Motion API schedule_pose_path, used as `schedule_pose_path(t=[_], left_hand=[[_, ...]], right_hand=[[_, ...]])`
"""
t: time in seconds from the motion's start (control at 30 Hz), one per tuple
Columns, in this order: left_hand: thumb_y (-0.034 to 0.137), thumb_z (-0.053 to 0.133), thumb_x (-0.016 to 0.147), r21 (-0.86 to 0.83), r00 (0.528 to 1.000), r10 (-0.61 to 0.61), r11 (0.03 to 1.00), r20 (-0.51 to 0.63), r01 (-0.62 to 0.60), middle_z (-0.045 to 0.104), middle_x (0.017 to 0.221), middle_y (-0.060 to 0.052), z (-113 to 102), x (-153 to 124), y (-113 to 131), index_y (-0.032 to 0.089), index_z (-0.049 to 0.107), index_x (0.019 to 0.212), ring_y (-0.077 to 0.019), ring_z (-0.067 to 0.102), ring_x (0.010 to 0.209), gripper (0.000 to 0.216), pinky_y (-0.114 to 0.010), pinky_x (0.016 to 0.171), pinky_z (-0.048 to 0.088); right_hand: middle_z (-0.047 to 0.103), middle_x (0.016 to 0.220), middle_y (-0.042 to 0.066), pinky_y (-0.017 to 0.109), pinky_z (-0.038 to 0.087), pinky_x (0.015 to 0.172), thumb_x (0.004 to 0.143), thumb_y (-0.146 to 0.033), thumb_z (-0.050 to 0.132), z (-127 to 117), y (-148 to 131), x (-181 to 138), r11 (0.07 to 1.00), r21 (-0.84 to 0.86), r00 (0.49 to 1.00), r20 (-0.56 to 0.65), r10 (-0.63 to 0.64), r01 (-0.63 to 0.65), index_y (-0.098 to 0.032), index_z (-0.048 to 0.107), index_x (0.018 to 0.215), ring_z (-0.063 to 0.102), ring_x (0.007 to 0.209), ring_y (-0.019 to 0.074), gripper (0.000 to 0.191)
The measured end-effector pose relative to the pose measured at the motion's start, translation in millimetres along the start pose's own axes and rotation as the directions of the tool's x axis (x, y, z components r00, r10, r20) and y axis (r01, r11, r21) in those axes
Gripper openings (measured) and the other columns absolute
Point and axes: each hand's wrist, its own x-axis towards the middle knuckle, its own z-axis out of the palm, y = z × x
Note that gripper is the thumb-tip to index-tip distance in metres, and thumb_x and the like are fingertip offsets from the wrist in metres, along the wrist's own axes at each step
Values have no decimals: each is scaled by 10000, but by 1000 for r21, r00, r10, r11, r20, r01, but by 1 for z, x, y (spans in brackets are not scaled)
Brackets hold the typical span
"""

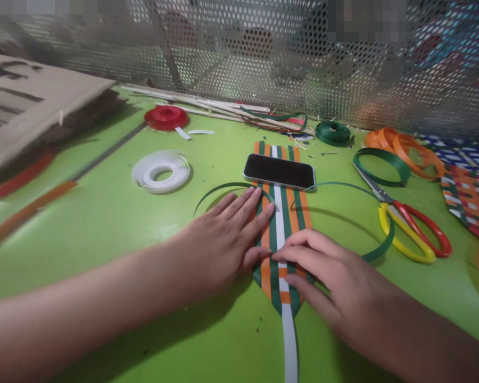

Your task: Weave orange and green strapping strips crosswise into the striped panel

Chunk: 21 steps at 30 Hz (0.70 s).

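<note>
A woven band of orange, green and white ribbon strips [265, 234] lies on the table, its lower end folded to a point. My left hand [233, 229] rests flat across its left side, fingers spread. My right hand [323, 266] is over its right side, fingertips touching the strips and thumb apart from the fingers; no held thing shows in it. A phone [279, 171] lies across the upper strips. A green ribbon [219, 187] curves beside my left hand, and another green strip [379, 250] loops out to the right. A white ribbon tail [289, 346] runs down from the point.
Red-and-yellow-handled scissors [407, 229] lie at right. A white ribbon roll [162, 171], a red roll [166, 117], a green roll [332, 133] and orange coils [403, 151] surround the work. Thin sticks [223, 108] lie along the perforated metal screen [239, 53]; cardboard [43, 101] is at left.
</note>
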Motion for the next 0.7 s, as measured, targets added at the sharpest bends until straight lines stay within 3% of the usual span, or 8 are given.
schedule_pose_path(t=[0.23,0.47,0.7], left_hand=[[538,255,1166,-38,999,11,999,34,-10,44,1805,-168,3,-2,-8,181,129,1767,-370,45,1676,710,-578,1363,120],[523,287,1170,-74,999,40,997,37,-37,3,1812,-117,-2,2,-16,254,134,1767,-363,36,1678,673,-580,1360,113],[504,296,1170,-58,998,27,998,49,-24,38,1805,-149,-4,4,-12,230,173,1764,-373,58,1677,666,-607,1351,131]], right_hand=[[638,1323,46,346,541,1077,1075,-127,542,4,-2,0,999,-23,999,-26,-33,33,-352,697,1369,647,1204,189,401],[650,1292,55,383,562,1065,968,18,556,4,-5,2,998,-51,999,41,-30,32,-346,664,1451,616,1212,214,614],[693,1333,82,450,564,1105,974,-8,536,2,-6,2,989,-130,997,-10,-78,76,-313,692,1440,616,1282,265,578]])
